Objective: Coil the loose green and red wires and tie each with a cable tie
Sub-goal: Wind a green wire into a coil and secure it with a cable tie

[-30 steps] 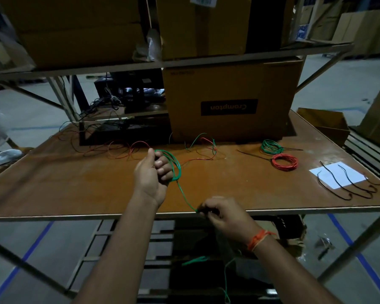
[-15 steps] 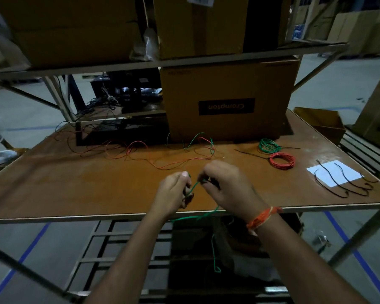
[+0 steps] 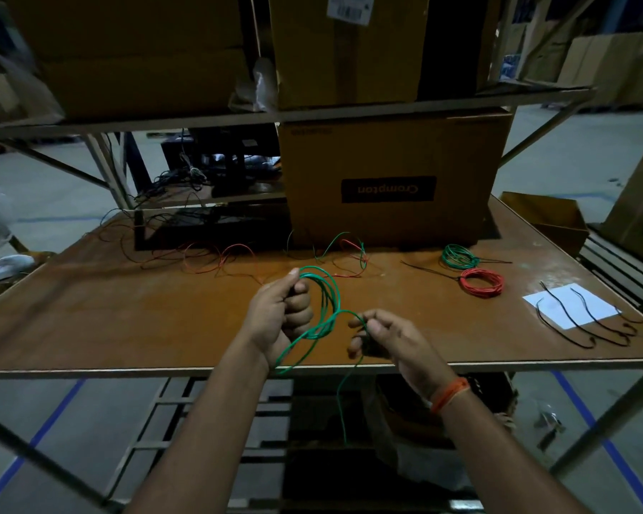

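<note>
Two coils are already done and sitting at the right of the table (image 3: 127, 320): a green coil (image 3: 458, 256) and a red coil (image 3: 482, 282) just in front of it, each looking like it has a dark tie tail sticking out, though it's too dim to swear both are cinched. You're mid-way on another one now. Your left hand (image 3: 281, 314) has its fingers curled round a bunch of loops of green wire (image 3: 325, 309), and your right hand (image 3: 383, 337) pinches the running end, with a tail hanging off the table edge, so I'd guess a few more wraps to go.

What's left: a tangle of loose wires (image 3: 234, 257), red and green, lies further back near the cardboard box (image 3: 390, 179). Spare cable ties (image 3: 583, 320) lie on and around a white sheet of paper (image 3: 572, 304) at the far right, well apart from your hands, so you'll need to reach over while keeping the loops from springing open. That tangle could snag when pulled.
</note>
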`<action>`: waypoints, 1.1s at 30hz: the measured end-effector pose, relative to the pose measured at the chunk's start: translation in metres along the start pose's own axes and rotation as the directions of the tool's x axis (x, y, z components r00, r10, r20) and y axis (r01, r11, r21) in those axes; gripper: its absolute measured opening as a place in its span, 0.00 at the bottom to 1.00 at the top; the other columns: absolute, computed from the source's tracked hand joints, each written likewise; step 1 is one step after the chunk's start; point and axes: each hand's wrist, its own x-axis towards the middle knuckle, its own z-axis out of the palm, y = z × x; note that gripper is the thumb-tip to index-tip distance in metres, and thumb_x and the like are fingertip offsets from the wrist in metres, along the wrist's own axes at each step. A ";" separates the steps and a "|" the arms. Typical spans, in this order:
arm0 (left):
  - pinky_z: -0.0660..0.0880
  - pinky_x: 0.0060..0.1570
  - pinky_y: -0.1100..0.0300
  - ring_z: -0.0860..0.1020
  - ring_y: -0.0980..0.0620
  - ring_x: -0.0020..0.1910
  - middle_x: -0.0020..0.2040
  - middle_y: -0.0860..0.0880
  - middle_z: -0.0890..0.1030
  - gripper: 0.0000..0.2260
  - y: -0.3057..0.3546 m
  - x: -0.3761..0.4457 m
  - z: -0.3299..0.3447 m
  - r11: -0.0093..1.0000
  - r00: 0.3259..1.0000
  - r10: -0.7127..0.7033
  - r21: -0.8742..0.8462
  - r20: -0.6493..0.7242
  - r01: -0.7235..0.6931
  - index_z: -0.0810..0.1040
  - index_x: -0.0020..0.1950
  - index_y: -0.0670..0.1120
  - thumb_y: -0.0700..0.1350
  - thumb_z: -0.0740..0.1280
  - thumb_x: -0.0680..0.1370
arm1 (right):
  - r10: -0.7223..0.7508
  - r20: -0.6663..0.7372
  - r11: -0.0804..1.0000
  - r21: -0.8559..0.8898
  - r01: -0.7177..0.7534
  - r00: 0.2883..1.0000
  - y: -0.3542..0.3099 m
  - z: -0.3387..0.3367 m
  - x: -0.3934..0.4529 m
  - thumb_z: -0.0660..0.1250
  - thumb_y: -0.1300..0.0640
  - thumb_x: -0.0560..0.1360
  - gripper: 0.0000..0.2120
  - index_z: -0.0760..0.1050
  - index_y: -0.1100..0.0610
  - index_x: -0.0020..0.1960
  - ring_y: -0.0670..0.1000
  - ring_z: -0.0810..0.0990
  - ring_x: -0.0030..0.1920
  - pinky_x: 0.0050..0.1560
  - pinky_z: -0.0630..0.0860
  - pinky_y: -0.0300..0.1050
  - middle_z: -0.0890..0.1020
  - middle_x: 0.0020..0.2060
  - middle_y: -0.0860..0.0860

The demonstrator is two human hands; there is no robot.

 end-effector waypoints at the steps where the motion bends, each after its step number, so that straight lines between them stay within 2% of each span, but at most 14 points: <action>1: 0.50 0.23 0.65 0.55 0.58 0.20 0.25 0.55 0.59 0.16 0.001 0.003 -0.002 1.000 0.999 0.012 0.010 -0.039 -0.011 0.68 0.40 0.47 0.51 0.56 0.86 | -0.032 -0.037 0.999 -0.014 0.032 0.999 0.007 0.000 -0.001 0.67 0.52 0.76 0.17 0.78 0.65 0.55 0.53 0.79 0.41 0.49 0.78 0.45 0.82 0.39 0.56; 3: 0.52 0.21 0.67 0.55 0.58 0.20 0.25 0.55 0.59 0.16 0.000 0.007 -0.007 0.993 0.995 0.028 0.117 -0.096 -0.017 0.69 0.41 0.46 0.50 0.55 0.86 | -0.103 -0.114 0.994 -0.059 0.097 0.988 0.015 0.001 -0.002 0.68 0.56 0.77 0.07 0.82 0.60 0.48 0.50 0.77 0.40 0.47 0.75 0.45 0.81 0.36 0.53; 4: 0.52 0.21 0.67 0.55 0.58 0.20 0.24 0.55 0.60 0.16 -0.002 0.007 -0.007 0.979 0.994 0.033 0.205 -0.109 -0.011 0.70 0.42 0.45 0.50 0.56 0.86 | -0.111 -0.145 0.993 -0.050 0.105 0.983 0.016 0.001 -0.001 0.67 0.59 0.79 0.06 0.82 0.59 0.47 0.49 0.77 0.41 0.49 0.74 0.46 0.81 0.37 0.52; 7: 0.52 0.23 0.65 0.56 0.57 0.20 0.25 0.53 0.62 0.17 -0.012 0.006 -0.002 0.906 0.994 -0.001 0.421 -0.112 0.049 0.75 0.42 0.43 0.50 0.58 0.86 | -0.129 -0.185 0.988 -0.111 0.110 0.974 0.014 0.001 0.005 0.61 0.62 0.82 0.11 0.83 0.58 0.50 0.47 0.77 0.46 0.50 0.74 0.43 0.80 0.45 0.51; 9: 0.51 0.24 0.63 0.56 0.56 0.20 0.26 0.53 0.62 0.18 -0.018 0.006 0.002 0.896 0.994 -0.041 0.437 -0.101 0.081 0.76 0.43 0.42 0.50 0.58 0.86 | -0.118 -0.259 0.991 -0.093 0.097 0.959 0.013 0.003 0.009 0.60 0.62 0.83 0.13 0.84 0.56 0.50 0.48 0.76 0.46 0.48 0.76 0.42 0.77 0.48 0.53; 12: 0.52 0.22 0.63 0.56 0.57 0.21 0.26 0.53 0.62 0.18 -0.022 0.004 0.007 0.896 0.995 -0.071 0.435 -0.065 0.092 0.78 0.46 0.42 0.52 0.57 0.86 | -0.054 -0.364 0.994 0.066 0.083 0.930 0.012 0.010 0.009 0.61 0.60 0.82 0.10 0.81 0.59 0.54 0.50 0.75 0.40 0.43 0.74 0.43 0.75 0.43 0.56; 14: 0.55 0.21 0.63 0.57 0.57 0.22 0.27 0.53 0.63 0.18 -0.022 0.001 0.009 0.885 0.997 -0.061 0.459 -0.053 0.079 0.79 0.48 0.41 0.52 0.57 0.86 | -0.084 -0.372 0.994 0.027 0.102 0.924 0.019 0.013 0.006 0.62 0.61 0.82 0.08 0.79 0.60 0.57 0.51 0.75 0.37 0.40 0.73 0.42 0.76 0.39 0.56; 16: 0.55 0.23 0.63 0.58 0.56 0.23 0.27 0.53 0.63 0.19 -0.023 0.000 0.012 0.857 0.997 -0.025 0.512 -0.075 0.060 0.80 0.49 0.41 0.52 0.57 0.86 | -0.135 -0.384 0.990 -0.087 0.110 0.913 0.029 0.016 0.003 0.61 0.63 0.83 0.08 0.78 0.56 0.54 0.50 0.77 0.35 0.36 0.73 0.40 0.79 0.37 0.53; 17: 0.55 0.24 0.62 0.58 0.56 0.23 0.27 0.53 0.63 0.19 -0.024 0.000 0.014 0.839 0.995 0.000 0.542 -0.096 0.053 0.81 0.49 0.41 0.51 0.57 0.87 | -0.124 -0.378 0.991 -0.087 0.098 0.918 0.033 0.017 0.003 0.60 0.64 0.82 0.08 0.78 0.56 0.53 0.50 0.77 0.35 0.36 0.73 0.39 0.79 0.36 0.52; 21: 0.56 0.26 0.61 0.59 0.57 0.21 0.26 0.54 0.64 0.20 -0.033 0.004 0.010 0.772 0.977 0.069 0.631 -0.203 0.076 0.82 0.45 0.43 0.51 0.57 0.87 | -0.029 -0.326 0.998 0.050 0.048 0.945 0.029 0.025 -0.002 0.57 0.68 0.83 0.09 0.76 0.65 0.52 0.48 0.75 0.36 0.36 0.73 0.34 0.78 0.36 0.53; 23: 0.57 0.26 0.61 0.59 0.58 0.21 0.26 0.53 0.65 0.20 -0.037 0.006 0.004 0.774 0.969 0.061 0.624 -0.241 0.107 0.82 0.44 0.43 0.50 0.57 0.87 | -0.015 -0.358 0.990 0.128 0.064 0.934 0.028 0.022 -0.002 0.58 0.68 0.82 0.09 0.77 0.64 0.51 0.49 0.77 0.37 0.38 0.75 0.38 0.80 0.37 0.55; 27: 0.55 0.25 0.61 0.58 0.55 0.22 0.25 0.52 0.64 0.20 -0.041 0.006 -0.007 0.781 0.956 0.036 0.604 -0.293 0.156 0.81 0.43 0.40 0.48 0.57 0.87 | -0.073 -0.439 0.995 0.026 0.093 0.895 0.031 0.006 -0.002 0.67 0.68 0.78 0.09 0.83 0.58 0.48 0.49 0.81 0.46 0.49 0.77 0.45 0.86 0.45 0.58; 30: 0.55 0.27 0.61 0.59 0.53 0.24 0.25 0.51 0.64 0.21 -0.041 0.005 -0.008 0.762 0.962 0.002 0.623 -0.274 0.176 0.82 0.43 0.39 0.48 0.58 0.86 | -0.142 -0.440 0.989 -0.093 0.112 0.887 0.028 0.000 -0.005 0.70 0.69 0.75 0.10 0.84 0.56 0.46 0.50 0.83 0.48 0.52 0.78 0.44 0.86 0.45 0.55; 33: 0.53 0.27 0.62 0.57 0.53 0.24 0.26 0.51 0.62 0.20 -0.038 0.002 -0.001 0.789 0.978 -0.071 0.589 -0.198 0.176 0.82 0.44 0.40 0.49 0.57 0.87 | -0.213 -0.400 0.960 -0.255 0.115 0.891 0.027 0.003 -0.005 0.70 0.69 0.75 0.11 0.84 0.54 0.46 0.52 0.85 0.48 0.52 0.81 0.46 0.85 0.44 0.53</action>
